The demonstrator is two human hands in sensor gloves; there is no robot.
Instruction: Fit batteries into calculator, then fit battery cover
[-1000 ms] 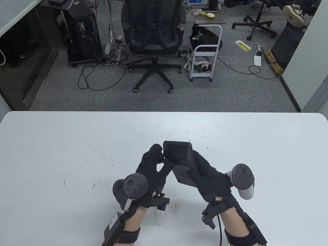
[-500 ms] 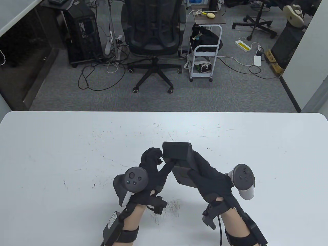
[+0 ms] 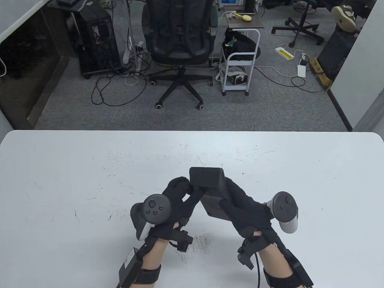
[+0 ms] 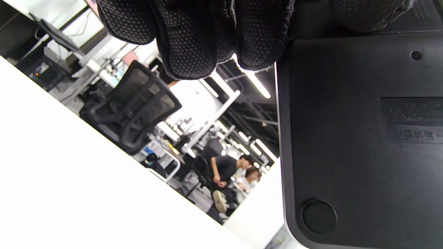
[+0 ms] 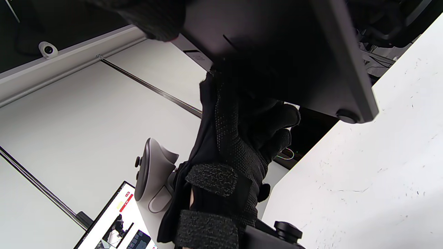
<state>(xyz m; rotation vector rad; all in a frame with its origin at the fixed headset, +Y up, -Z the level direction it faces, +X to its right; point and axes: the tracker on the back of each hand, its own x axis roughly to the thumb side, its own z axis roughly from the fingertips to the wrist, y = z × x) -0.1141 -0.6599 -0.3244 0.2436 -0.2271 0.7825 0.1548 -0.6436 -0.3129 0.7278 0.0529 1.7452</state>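
Calculator (image 3: 210, 186) held off the table (image 3: 75, 168), both my hands gripping; cover seating unclear
Left hand (image 3: 177, 198) thumb may slip; right hand (image 3: 246, 207) grip loosens, it drops lower centre

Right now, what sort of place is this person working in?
Most likely an office or lab: an office chair and computer tower behind the white table, cables and power strips on grey carpet.

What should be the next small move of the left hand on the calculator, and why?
Probably the left hand should press its thumb on the back of the calculator, near the raised upper section, to seat the cover. The right hand holds the calculator off the table, back toward the person. No loose batteries or cover are visible, so the cover is likely already on.
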